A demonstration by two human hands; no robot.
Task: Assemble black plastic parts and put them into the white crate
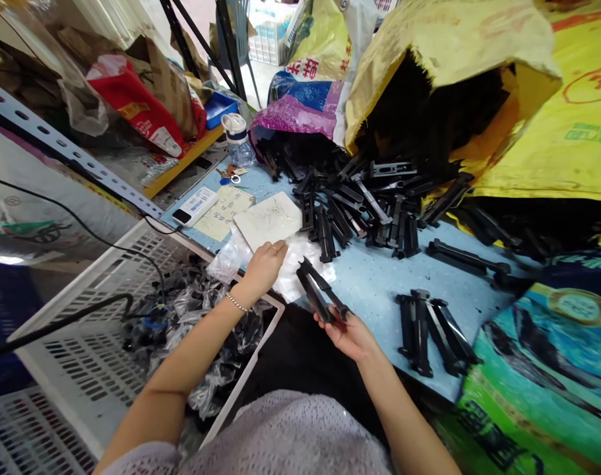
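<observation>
My right hand (348,334) is closed round the lower ends of black plastic parts (316,290), long and slotted, tilted up over the table edge; two show. My left hand (266,265), a ring on one finger, has its fingers pressed together at the clear plastic bags (300,259). Its fingertips partly cover the bag there. Just beyond it lies a worn white board (269,221). Several more such black parts (421,330) are laid side by side right of my right hand, and a large loose pile (359,204) of them spreads behind.
A white crate (77,316) holding bagged black parts stands at the left, a cable (77,214) crossing over it. Yellow sacks (458,39) spill black parts at the back. A green-blue sack (542,356) borders the right. A bottle (238,142) and a white phone-like device (196,206) sit at back left.
</observation>
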